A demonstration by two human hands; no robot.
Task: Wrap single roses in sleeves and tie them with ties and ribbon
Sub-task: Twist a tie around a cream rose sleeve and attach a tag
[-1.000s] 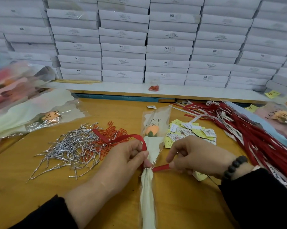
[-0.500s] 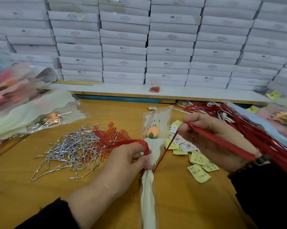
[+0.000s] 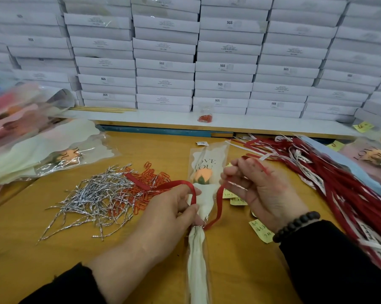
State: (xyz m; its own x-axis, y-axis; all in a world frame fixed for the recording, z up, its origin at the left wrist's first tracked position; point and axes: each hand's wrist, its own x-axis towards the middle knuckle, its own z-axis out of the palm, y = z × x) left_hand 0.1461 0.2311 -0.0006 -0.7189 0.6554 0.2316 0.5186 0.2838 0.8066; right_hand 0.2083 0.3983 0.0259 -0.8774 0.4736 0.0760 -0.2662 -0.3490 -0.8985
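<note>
Two hands: you have both on one red ribbon (image 3: 218,205) at the neck of the sleeved rose (image 3: 201,178).
Left hand: your left hand (image 3: 169,213) pinches the sleeve's gathered neck between thumb and fingers, with the ribbon's left tail looping over the fingers and trailing off toward the paper clips (image 3: 150,185).
Right hand: your right hand (image 3: 259,189) is raised palm-up, fingers curled round the ribbon's other tail, which rises from the neck up into that grip.
Rose position: the wrapped rose lies on the table (image 3: 31,249) between your hands, bloom away from you, stem end toward you; its long axis runs straight out from your body.
Key relation: the tying point sits just beside your left thumb, below and left of your right hand, so the ribbon crosses the stem axis roughly square-on there.
Nearer hand: your left is already on the neck; your right is well above it.
Step, as I judge it: you are partway through the ribbon tie, with a silver tie (image 3: 199,226) apparently already at the neck.
Next move: likely bring the right tail down and across the stem while the left keeps the neck pinched.
Risk: slack may let the loop slide along the tapered sleeve.
Nearby: silver ties (image 3: 90,198) lie left, spare ribbons (image 3: 338,194) right.
</note>
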